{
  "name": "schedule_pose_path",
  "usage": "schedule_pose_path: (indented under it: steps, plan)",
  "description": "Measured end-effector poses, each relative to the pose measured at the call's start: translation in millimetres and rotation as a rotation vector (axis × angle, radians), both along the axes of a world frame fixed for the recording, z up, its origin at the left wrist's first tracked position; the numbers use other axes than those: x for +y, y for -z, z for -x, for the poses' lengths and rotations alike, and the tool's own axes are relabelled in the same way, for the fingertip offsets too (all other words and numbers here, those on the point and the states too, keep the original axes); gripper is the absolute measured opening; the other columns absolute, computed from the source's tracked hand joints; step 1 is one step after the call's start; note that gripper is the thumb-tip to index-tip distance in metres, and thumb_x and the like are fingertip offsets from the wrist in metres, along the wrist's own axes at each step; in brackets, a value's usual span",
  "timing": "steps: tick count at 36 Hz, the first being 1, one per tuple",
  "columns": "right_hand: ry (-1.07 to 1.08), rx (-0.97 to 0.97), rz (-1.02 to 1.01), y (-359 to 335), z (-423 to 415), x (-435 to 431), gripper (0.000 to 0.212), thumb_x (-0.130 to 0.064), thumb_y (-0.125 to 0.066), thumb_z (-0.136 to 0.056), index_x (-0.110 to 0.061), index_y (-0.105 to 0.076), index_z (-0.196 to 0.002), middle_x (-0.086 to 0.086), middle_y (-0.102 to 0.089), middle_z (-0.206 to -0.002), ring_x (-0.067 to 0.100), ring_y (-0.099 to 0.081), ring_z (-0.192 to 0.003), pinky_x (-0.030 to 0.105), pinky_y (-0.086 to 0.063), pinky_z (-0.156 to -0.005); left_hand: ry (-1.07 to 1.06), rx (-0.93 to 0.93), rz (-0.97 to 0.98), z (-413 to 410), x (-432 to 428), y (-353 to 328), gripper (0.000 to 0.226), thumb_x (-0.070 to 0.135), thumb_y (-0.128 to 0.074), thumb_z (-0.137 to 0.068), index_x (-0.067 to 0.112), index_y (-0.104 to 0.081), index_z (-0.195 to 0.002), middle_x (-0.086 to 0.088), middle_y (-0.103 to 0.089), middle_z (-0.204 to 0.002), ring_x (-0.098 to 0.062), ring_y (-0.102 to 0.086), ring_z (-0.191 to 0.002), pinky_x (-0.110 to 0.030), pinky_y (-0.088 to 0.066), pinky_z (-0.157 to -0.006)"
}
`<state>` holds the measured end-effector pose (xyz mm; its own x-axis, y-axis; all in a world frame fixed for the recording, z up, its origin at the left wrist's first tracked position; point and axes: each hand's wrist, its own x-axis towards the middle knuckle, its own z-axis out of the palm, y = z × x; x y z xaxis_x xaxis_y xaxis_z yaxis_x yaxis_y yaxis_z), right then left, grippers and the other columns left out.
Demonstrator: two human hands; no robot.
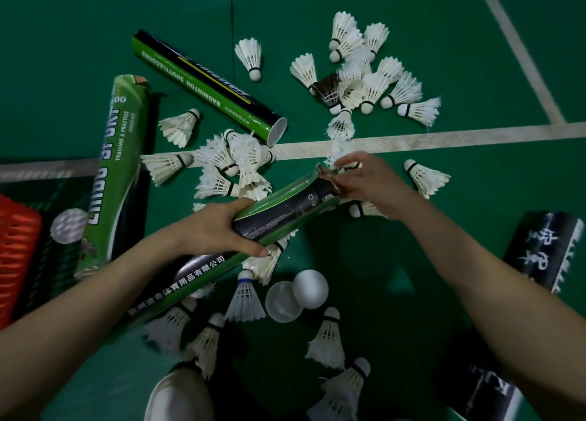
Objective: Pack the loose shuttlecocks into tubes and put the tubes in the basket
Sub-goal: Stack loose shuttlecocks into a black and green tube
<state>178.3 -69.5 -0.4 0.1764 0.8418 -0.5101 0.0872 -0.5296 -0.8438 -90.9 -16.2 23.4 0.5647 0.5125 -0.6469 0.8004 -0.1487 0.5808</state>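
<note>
From here I judge we're early: the floor (pixel 412 278) is littered with loose shuttlecocks (pixel 364 84), the basket (pixel 16 246) at far left shows no tube inside, spare tubes (pixel 209 87) lie about, my left hand (pixel 218 230) has its fingers wrapped round one tube (pixel 285 208), and my right hand (pixel 371 179) pinches a shuttlecock (pixel 337 154) at its mouth.

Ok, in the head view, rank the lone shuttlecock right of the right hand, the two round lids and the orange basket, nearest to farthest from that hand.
From the right hand:
1. Lone shuttlecock, just to its right.
2. Round lids, below it, nearer the person.
3. Orange basket, at the far left edge.
</note>
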Motion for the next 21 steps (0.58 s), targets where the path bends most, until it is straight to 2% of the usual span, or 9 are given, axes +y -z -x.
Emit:
schedule_pose_path:
  steps: [2, 4, 7, 8, 11, 13, 15, 18, 21]
  plan:
    - [0.053, -0.205, -0.078, -5, 1, 5, 0.029, -0.01, -0.065, -0.086, -0.016, -0.051, -0.111, 0.011, -0.069, -0.094, 0.022, -0.066, -0.08, 0.039, -0.054, -0.078, -0.034, -0.007, 0.0, 0, -2, -1, 0.086, 0.037, -0.08, -0.07, 0.025, -0.033, -0.141, 0.01, -0.05, -0.117, -0.009, -0.05, -0.102, -0.015, -0.033, -0.087]
    - [0.176, -0.318, -0.142, -11, -7, 11, 0.029, -0.018, -0.065, -0.087, -0.02, -0.05, -0.112, 0.007, -0.065, -0.097, 0.021, -0.064, -0.086, 0.038, -0.054, -0.078, -0.064, -0.007, 0.016, 3, -1, -1, 0.089, 0.039, -0.079, -0.07, 0.026, -0.03, -0.143, 0.011, -0.051, -0.115, -0.01, -0.053, -0.101, -0.017, -0.037, -0.083]
    - [0.194, -0.41, -0.184, -15, -23, 14, 0.03, -0.017, -0.055, -0.093, -0.014, -0.047, -0.121, 0.003, -0.063, -0.094, 0.013, -0.06, -0.075, 0.026, -0.052, -0.067, -0.109, 0.035, -0.002, 15, 8, 1, 0.089, 0.04, -0.08, -0.068, 0.024, -0.032, -0.141, 0.005, -0.059, -0.113, -0.013, -0.059, -0.097, -0.016, -0.042, -0.079]
    - [0.14, -0.468, -0.159, -13, -25, 14, 0.029, -0.017, -0.052, -0.094, -0.014, -0.048, -0.122, 0.005, -0.064, -0.098, 0.013, -0.058, -0.074, 0.028, -0.05, -0.065, -0.125, 0.062, -0.026, 20, 12, 2, 0.093, 0.042, -0.08, -0.067, 0.022, -0.03, -0.143, 0.001, -0.058, -0.119, -0.016, -0.058, -0.099, -0.018, -0.042, -0.084]
    - [0.029, -0.618, -0.112, -3, -15, 13, 0.029, -0.016, -0.05, -0.095, -0.016, -0.049, -0.124, 0.006, -0.057, -0.122, 0.017, -0.055, -0.089, 0.033, -0.046, -0.075, -0.133, 0.139, -0.102, 29, 19, 1, 0.104, 0.047, -0.08, -0.067, 0.021, -0.02, -0.149, -0.007, -0.047, -0.14, -0.023, -0.051, -0.116, -0.023, -0.035, -0.098]
    - [-0.025, -0.693, -0.184, 3, 2, 7, 0.028, -0.013, -0.057, -0.092, -0.013, -0.051, -0.119, 0.007, -0.053, -0.121, 0.016, -0.053, -0.094, 0.031, -0.047, -0.082, -0.114, 0.144, -0.131, 27, 17, 1, 0.1, 0.046, -0.079, -0.068, 0.02, -0.023, -0.147, -0.007, -0.05, -0.136, -0.019, -0.051, -0.108, -0.023, -0.036, -0.096]
    - [-0.117, -0.73, -0.247, 10, 23, -6, 0.02, -0.014, -0.062, -0.089, -0.011, -0.053, -0.106, 0.008, -0.053, -0.11, 0.016, -0.053, -0.09, 0.031, -0.048, -0.082, -0.081, 0.14, -0.161, 23, 12, 3, 0.096, 0.046, -0.079, -0.068, 0.02, -0.028, -0.144, -0.006, -0.055, -0.13, -0.019, -0.053, -0.102, -0.024, -0.04, -0.094]
    - [-0.429, -0.666, -0.215, 21, 47, -35, 0.015, -0.021, -0.064, -0.088, -0.016, -0.051, -0.094, 0.003, -0.052, -0.103, 0.017, -0.053, -0.095, 0.033, -0.048, -0.085, -0.005, 0.161, -0.238, 20, 2, 11, 0.097, 0.05, -0.078, -0.067, 0.024, -0.026, -0.144, -0.006, -0.056, -0.124, -0.022, -0.055, -0.102, -0.028, -0.044, -0.092]
    - [-0.753, -0.621, -0.065, 33, 58, -56, 0.038, -0.034, -0.068, -0.085, -0.014, -0.052, -0.114, 0.005, -0.049, -0.113, 0.021, -0.05, -0.105, 0.034, -0.045, -0.089, 0.071, 0.209, -0.337, 17, -9, 18, 0.096, 0.053, -0.075, -0.067, 0.025, -0.023, -0.143, -0.01, -0.055, -0.119, -0.026, -0.055, -0.098, -0.032, -0.046, -0.086]
